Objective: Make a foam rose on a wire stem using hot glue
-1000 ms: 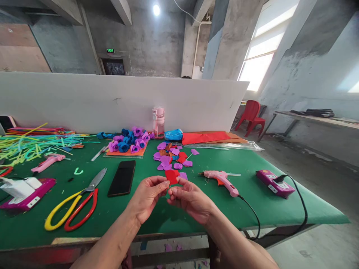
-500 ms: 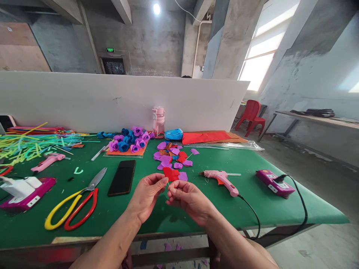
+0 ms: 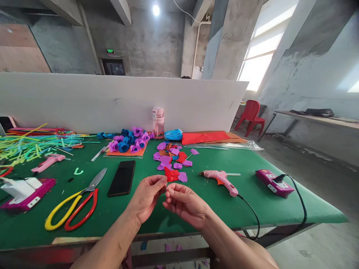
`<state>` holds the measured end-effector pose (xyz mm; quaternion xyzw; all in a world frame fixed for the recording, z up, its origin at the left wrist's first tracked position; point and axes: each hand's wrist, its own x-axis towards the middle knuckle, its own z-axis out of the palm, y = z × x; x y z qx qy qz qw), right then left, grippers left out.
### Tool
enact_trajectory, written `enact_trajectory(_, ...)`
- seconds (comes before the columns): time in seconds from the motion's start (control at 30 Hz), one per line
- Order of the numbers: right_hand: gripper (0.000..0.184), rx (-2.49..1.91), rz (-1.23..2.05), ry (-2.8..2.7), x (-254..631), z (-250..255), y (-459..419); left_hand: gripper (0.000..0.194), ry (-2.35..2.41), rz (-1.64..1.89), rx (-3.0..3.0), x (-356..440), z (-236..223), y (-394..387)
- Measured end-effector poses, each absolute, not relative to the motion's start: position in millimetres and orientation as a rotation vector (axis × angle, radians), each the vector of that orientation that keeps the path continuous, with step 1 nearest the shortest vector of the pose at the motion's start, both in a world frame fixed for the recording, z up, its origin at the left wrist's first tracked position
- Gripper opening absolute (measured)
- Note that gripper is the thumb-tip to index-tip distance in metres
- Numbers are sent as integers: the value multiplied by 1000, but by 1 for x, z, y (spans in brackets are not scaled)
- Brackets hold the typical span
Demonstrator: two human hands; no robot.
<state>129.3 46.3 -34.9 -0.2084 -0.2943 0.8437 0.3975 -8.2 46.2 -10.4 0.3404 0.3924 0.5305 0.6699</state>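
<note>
Between my two hands, above the front middle of the table, is a red paper flower on a thin pale stem. My left hand is closed, thumb and forefinger pinching at the flower's base. My right hand is closed too, its fingertips pinching the stem just below. Just beyond the flower lie loose purple petals and a pile with red, brown and blue pieces. To the right of my hands a pink glue gun rests on its side.
Left of my hands lie a black phone and open scissors. Paper flowers in purple and blue sit farther back. A pink bottle stands by the white partition. A corded power strip lies at right.
My right hand's fingers have shifted slightly left and down along the stem. The red flower has turned a little in my grip. Nothing else on the table has visibly moved.
</note>
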Motion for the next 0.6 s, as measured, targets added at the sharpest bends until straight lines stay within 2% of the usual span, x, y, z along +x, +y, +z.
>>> enact_trajectory(0.6, 18, -490, 2163, -740, 126, -34, 45, 24, 770, 1156, 752, -9, -9, 44)
